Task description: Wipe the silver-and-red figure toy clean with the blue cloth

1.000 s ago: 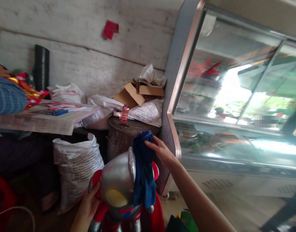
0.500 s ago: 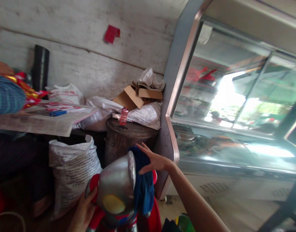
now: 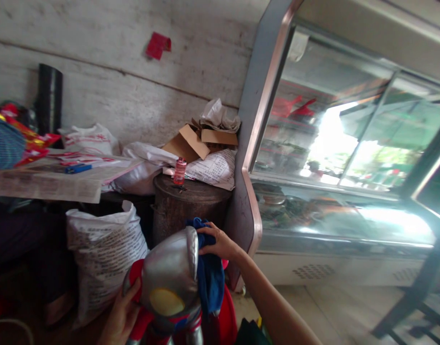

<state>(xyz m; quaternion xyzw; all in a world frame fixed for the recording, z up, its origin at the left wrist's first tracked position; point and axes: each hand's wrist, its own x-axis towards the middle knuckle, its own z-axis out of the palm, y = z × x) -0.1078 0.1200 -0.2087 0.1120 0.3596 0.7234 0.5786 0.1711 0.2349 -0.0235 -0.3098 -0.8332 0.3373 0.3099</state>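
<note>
A silver and red toy figure head [image 3: 168, 279] with a yellow eye sits low in the middle. My left hand [image 3: 123, 310] grips its left side at the red ear part. A blue cloth [image 3: 210, 275] hangs over the right side of the head. My right hand [image 3: 216, 241] has its fingers closed on the top of the cloth, pressing it against the head's crest.
A glass-fronted display freezer [image 3: 335, 158] fills the right. Behind the toy stand a dark metal drum [image 3: 187, 206] with a small red bottle [image 3: 179, 171], a printed white sack [image 3: 103, 249], cardboard boxes [image 3: 202, 139] and a paper-covered table [image 3: 51, 179]. A person's striped sleeve [image 3: 4, 146] shows at far left.
My right hand went from open fingers beside the cloth to closed on its top, lower on the toy's head. The view shifted slightly right.
</note>
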